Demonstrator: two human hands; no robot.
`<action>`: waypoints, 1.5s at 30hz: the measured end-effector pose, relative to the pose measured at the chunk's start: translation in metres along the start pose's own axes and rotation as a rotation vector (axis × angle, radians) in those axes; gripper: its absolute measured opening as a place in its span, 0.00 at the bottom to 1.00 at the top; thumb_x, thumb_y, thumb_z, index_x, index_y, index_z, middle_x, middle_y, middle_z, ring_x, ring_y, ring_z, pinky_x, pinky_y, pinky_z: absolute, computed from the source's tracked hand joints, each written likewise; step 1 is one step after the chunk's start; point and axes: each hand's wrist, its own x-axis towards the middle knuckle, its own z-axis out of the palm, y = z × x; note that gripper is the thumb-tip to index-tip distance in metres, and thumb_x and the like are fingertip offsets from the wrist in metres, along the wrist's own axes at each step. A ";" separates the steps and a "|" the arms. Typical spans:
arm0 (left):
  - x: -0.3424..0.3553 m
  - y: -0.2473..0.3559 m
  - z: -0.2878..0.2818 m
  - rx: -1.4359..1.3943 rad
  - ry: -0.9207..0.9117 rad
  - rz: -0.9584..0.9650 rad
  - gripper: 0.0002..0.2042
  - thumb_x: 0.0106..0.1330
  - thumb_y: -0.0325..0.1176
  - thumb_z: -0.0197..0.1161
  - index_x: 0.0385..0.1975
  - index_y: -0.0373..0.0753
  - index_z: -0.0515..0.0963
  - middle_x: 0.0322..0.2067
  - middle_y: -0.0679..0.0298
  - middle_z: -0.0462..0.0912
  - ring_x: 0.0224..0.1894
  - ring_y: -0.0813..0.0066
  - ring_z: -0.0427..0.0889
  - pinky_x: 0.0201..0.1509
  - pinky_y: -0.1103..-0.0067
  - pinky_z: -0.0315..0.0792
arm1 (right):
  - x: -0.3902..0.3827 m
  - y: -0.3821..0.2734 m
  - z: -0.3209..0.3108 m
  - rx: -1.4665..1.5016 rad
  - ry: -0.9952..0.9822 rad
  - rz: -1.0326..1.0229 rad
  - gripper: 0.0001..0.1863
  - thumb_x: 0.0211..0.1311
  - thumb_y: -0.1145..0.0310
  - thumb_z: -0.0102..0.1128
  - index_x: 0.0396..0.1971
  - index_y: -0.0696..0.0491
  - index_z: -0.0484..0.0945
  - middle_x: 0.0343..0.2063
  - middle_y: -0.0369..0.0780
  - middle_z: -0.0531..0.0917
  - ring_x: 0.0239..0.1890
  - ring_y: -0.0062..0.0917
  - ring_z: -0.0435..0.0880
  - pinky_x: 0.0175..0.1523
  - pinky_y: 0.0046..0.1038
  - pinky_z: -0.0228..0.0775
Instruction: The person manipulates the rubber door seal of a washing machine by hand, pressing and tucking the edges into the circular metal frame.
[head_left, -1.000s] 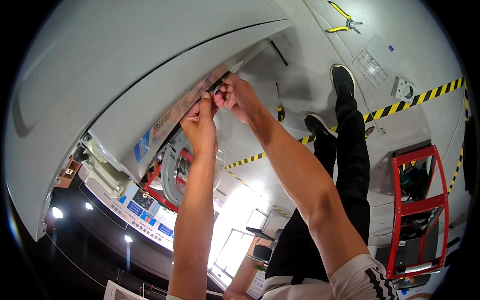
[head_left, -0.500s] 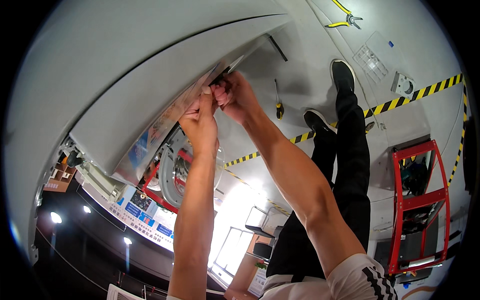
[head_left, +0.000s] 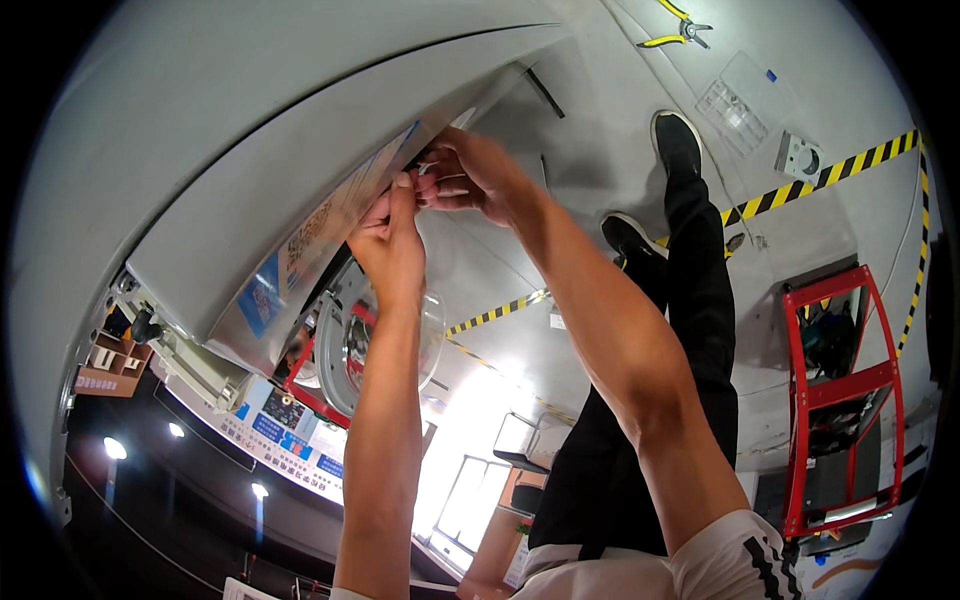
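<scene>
My left hand [head_left: 392, 240] is at the inner edge of a grey appliance panel [head_left: 200, 250] with a metallic strip and printed sticker [head_left: 262, 298], thumb raised and fingers curled at the edge; what they grip is hidden. Just right of it, my right hand [head_left: 470, 175] reaches to the same edge with bent fingers around a small pale piece that I cannot make out. Below the hands, a round glass appliance door [head_left: 355, 360] shows partly behind my left forearm.
On the grey floor lie yellow-handled cutters [head_left: 685, 30], a clear compartment box [head_left: 730, 118], a metal block [head_left: 798, 155] and striped tape [head_left: 850, 165]. A red frame [head_left: 840, 385] stands at right, beyond my legs. My right forearm mostly covers a screwdriver.
My right hand and forearm have shifted up and right, its fingers loosening somewhat and now over the screwdriver. My left hand stays at the panel edge. The view has shifted slightly.
</scene>
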 end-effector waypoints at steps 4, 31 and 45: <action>0.003 -0.001 0.000 -0.011 -0.005 -0.007 0.13 0.66 0.33 0.58 0.35 0.26 0.80 0.31 0.55 0.83 0.34 0.73 0.81 0.45 0.77 0.75 | 0.013 0.012 -0.011 0.087 -0.180 -0.024 0.12 0.63 0.64 0.50 0.33 0.57 0.76 0.29 0.37 0.81 0.31 0.21 0.79 0.42 0.25 0.71; -0.005 0.023 0.006 -0.199 -0.011 -0.210 0.13 0.68 0.35 0.55 0.36 0.28 0.78 0.31 0.58 0.81 0.33 0.73 0.80 0.41 0.78 0.75 | 0.018 0.041 -0.007 0.304 -0.317 -0.259 0.14 0.66 0.62 0.51 0.30 0.59 0.76 0.24 0.36 0.77 0.25 0.20 0.73 0.34 0.24 0.68; -0.002 0.000 0.011 -0.083 0.073 -0.088 0.13 0.66 0.34 0.58 0.39 0.26 0.78 0.32 0.55 0.82 0.32 0.73 0.81 0.42 0.78 0.77 | 0.011 0.023 -0.046 -0.403 0.123 -0.498 0.16 0.62 0.59 0.56 0.40 0.56 0.80 0.31 0.37 0.83 0.30 0.19 0.78 0.39 0.20 0.69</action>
